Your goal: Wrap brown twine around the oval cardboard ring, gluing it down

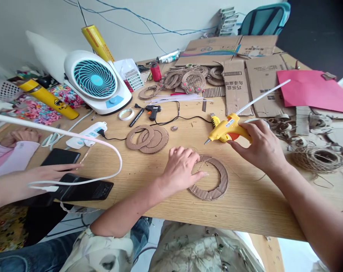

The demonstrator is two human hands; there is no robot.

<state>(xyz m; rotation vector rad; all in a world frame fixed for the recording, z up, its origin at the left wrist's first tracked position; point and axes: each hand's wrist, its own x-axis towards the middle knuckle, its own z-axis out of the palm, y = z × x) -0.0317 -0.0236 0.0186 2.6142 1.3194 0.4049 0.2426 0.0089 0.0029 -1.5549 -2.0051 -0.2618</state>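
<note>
A yellow hot glue gun (224,128), with a long white glue stick (263,97) rising from its back, is in my right hand (262,145). My fingers close round its handle, and the nozzle points left and down. On the table below lies a flat cardboard ring (221,181). My left hand (181,168) rests over the ring's left side, fingers bent and thumb reaching across the hole. It holds the ring against the tabletop; the fingertips' contact is partly hidden. A thin strand of twine (203,163) crosses the ring's upper part.
Left of my hands lie more cardboard rings (157,141), a black glue gun (153,110), a power strip (87,135) and a fan (96,83). Twine (315,158) and cardboard sheets (262,81) lie right. Another person's hand (50,175) is near phones (87,187) and a white cable (118,156).
</note>
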